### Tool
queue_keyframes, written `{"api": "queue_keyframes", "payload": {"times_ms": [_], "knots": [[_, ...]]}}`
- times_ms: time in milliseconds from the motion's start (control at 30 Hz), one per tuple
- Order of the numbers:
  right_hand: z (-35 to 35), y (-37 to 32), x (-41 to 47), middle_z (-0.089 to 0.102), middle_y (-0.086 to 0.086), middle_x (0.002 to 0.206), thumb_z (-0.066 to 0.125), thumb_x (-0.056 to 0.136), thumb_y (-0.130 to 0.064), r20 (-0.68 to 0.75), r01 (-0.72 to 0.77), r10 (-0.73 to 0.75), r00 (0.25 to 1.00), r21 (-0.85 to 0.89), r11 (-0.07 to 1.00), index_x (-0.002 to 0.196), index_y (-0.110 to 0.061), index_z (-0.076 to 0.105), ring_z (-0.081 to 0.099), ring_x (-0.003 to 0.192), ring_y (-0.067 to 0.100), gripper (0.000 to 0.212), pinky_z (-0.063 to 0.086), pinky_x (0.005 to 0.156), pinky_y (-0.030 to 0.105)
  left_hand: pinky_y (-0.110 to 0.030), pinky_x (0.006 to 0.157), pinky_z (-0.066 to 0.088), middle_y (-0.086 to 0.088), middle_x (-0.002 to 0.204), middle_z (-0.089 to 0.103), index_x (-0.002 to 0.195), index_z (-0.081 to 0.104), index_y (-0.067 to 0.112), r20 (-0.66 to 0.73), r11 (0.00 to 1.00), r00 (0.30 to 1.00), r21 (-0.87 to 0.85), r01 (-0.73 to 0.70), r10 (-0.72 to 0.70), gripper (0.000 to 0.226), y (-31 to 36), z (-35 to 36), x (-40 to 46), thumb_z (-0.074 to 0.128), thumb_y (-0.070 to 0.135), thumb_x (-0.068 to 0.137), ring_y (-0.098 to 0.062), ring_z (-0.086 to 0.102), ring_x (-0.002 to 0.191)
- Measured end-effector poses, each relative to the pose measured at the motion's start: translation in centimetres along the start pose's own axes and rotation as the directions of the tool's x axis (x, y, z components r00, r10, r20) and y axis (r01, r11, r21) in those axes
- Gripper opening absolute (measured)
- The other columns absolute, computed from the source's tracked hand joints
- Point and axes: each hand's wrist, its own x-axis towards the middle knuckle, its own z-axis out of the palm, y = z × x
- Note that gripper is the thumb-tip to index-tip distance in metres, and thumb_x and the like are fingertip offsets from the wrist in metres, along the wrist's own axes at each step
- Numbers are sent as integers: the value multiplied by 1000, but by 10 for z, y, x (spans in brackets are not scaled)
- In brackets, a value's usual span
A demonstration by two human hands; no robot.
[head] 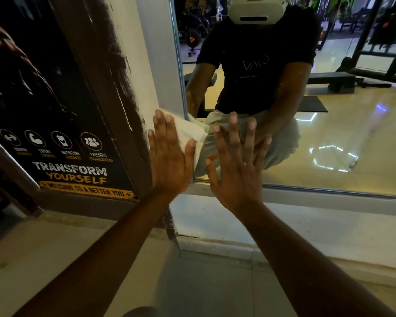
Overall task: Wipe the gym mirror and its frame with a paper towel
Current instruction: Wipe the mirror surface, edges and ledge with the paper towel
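The gym mirror fills the right half of the view, with a grey metal frame along its left side and bottom. A white paper towel lies flat against the left frame near the lower corner. My left hand presses it there with straight fingers. My right hand lies flat on the glass just right of the towel, fingers spread, holding nothing. The glass reflects a crouching person and both arms.
A dark gym poster in a brown frame stands left of the mirror. A white ledge runs under the mirror's bottom frame. Beige floor tiles lie below. Benches and racks appear only as reflections.
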Motion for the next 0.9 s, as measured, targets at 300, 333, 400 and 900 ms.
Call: {"api": "queue_keyframes", "payload": {"times_ms": [300,333,400,900], "knots": [[-9,-8,11,8,14,184,55,112,-47,-70,-33,36,997,35,999,176,-22,21,7,170,42,76,9,132,73,-56,136,13,-30,177,16,168,19,-4,-16,999,999,-16,-41,41,77,2,-5,10,42,48,116,-36,9,168],[-13,-10,17,10,15,183,55,112,-45,-82,-35,39,996,48,998,176,-21,21,9,169,43,76,8,133,72,-55,136,12,-30,176,16,168,19,-4,-11,999,999,0,-50,50,78,1,-5,11,41,50,116,-38,11,167],[-23,-13,29,13,17,183,53,113,-45,-90,-46,52,995,69,997,176,-21,23,10,169,44,73,4,134,69,-53,136,9,-31,176,17,168,21,-5,-61,999,998,-18,-29,28,79,9,-11,42,42,49,116,-43,15,166],[-52,-4,61,12,15,183,36,117,-59,-88,-77,75,993,-13,997,176,-27,23,8,169,44,69,11,132,70,-57,136,14,-31,176,18,168,20,-5,-103,997,992,-2,-77,77,78,20,-35,110,45,47,116,-47,18,165]]}}
